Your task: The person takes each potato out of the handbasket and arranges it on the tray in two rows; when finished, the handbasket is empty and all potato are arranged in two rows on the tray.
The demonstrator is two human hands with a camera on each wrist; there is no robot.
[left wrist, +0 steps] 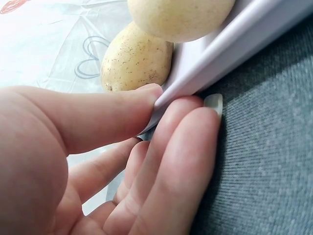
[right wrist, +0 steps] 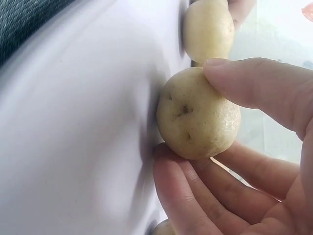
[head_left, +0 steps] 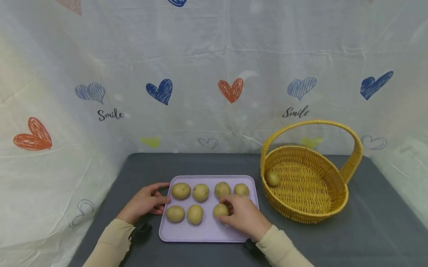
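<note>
My right hand (head_left: 245,215) holds a round, pale yellow potato (right wrist: 198,115) between thumb and fingers, low over the right part of a lilac tray (head_left: 209,233). In the right wrist view the potato shows small dark eyes, and the fingertips lie close to the tray surface. At the tray's left edge my left hand (head_left: 144,202) pinches the rim (left wrist: 195,73), thumb on top and fingers against the outer side. Several more potatoes (head_left: 180,191) lie on the tray in two rows, one (left wrist: 137,58) just beyond my left thumb.
A yellow woven basket (head_left: 303,215) with a tall arched handle stands right of the tray, one potato (head_left: 272,178) inside at its left wall. Dark grey cloth (head_left: 198,162) covers the table. Behind hangs a white curtain (head_left: 193,124) printed with hearts.
</note>
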